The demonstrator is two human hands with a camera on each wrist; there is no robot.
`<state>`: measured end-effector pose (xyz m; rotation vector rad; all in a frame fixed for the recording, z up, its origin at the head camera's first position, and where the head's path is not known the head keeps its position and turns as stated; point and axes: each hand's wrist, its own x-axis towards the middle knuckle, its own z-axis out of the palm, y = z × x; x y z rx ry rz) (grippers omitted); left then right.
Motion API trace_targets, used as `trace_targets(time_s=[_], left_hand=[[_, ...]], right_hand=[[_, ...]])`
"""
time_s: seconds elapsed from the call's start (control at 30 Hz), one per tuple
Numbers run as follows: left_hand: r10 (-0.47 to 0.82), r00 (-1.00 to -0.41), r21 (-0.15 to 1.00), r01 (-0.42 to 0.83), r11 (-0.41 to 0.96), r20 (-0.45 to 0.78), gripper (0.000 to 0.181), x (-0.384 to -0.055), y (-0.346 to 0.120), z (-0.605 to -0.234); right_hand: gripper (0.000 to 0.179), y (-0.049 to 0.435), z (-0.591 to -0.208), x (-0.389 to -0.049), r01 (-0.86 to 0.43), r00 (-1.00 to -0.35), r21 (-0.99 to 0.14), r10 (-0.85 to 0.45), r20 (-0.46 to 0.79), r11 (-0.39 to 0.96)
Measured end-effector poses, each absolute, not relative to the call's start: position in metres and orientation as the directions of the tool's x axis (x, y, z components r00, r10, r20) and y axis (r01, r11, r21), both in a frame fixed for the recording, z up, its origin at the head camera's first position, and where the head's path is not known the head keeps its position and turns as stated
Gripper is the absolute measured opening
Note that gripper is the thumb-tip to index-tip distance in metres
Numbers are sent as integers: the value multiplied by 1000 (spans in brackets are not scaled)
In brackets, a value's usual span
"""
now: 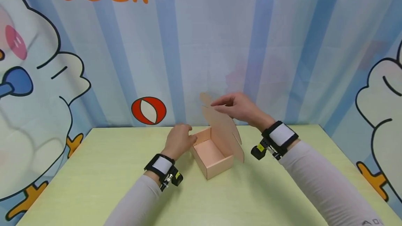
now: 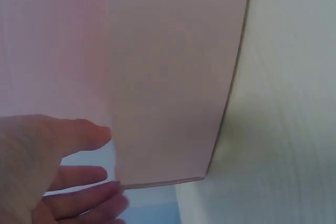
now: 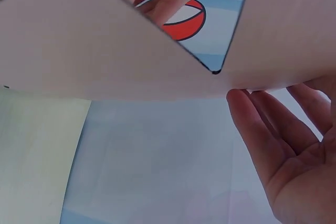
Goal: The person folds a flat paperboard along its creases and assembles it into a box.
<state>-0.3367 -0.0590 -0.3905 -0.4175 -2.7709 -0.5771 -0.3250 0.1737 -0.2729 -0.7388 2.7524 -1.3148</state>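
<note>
A small light-brown cardboard box [image 1: 207,151] stands on the table, its lid [image 1: 221,125] raised along the right side. At the box's back left corner, my left hand [image 1: 179,140] grips the wall, the thumb at the rim. In the left wrist view, that thumb and the fingers [image 2: 84,203] lie about the edge of a box wall [image 2: 163,87]. Up at the lid's top edge is my right hand [image 1: 240,107], thumb and forefinger bent together at the cardboard. The right wrist view shows fingertips [image 3: 237,97] against the lid panel [image 3: 131,61], which partly hides their contact.
The pale yellow-green table [image 1: 125,170] ends at a striped blue curtain [image 1: 201,44] behind the box. Printed ducks and a red-and-white ball [image 1: 148,111] decorate the curtain. Each wrist carries a strapped camera, the right one [image 1: 259,152] hanging beside the lid.
</note>
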Motion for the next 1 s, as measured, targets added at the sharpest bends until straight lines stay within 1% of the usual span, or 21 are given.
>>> trace_targets(time_s=[0.07, 0.1, 0.13, 0.23, 0.3, 0.4, 0.6, 0.73, 0.83, 1.0], left_hand=[[230, -941, 378, 313, 871, 248, 13, -342, -57, -394], [235, -945, 383, 309, 871, 227, 12, -343, -57, -396], [240, -947, 383, 308, 871, 214, 16, -344, -56, -397], [246, -943, 366, 316, 875, 225, 31, -344, -56, -399], [245, -937, 344, 322, 882, 251, 36, -344, -58, -399], [230, -943, 346, 304, 888, 239, 36, -341, -61, -397], [179, -971, 407, 230, 884, 160, 37, -333, -68, -395], [161, -972, 408, 219, 886, 170, 41, -326, -72, -397], [152, -972, 426, 215, 879, 177, 43, -322, -73, -400], [136, -972, 482, 214, 850, 192, 44, -316, -72, -404]], right_hand=[[29, 172, -273, -324, -424, -882, -727, -430, 194, 540], [28, 171, -273, -324, -432, -877, -724, -439, 196, 539], [28, 170, -273, -324, -440, -872, -720, -449, 198, 537], [28, 169, -272, -323, -459, -855, -720, -480, 197, 521], [29, 169, -271, -323, -466, -843, -726, -502, 192, 505], [33, 172, -269, -324, -473, -825, -736, -536, 178, 485], [41, 186, -270, -325, -473, -806, -753, -570, 159, 458], [43, 199, -277, -325, -460, -828, -747, -535, 166, 480], [40, 210, -287, -326, -435, -860, -743, -479, 175, 509], [21, 226, -308, -329, -374, -916, -742, -350, 199, 557]])
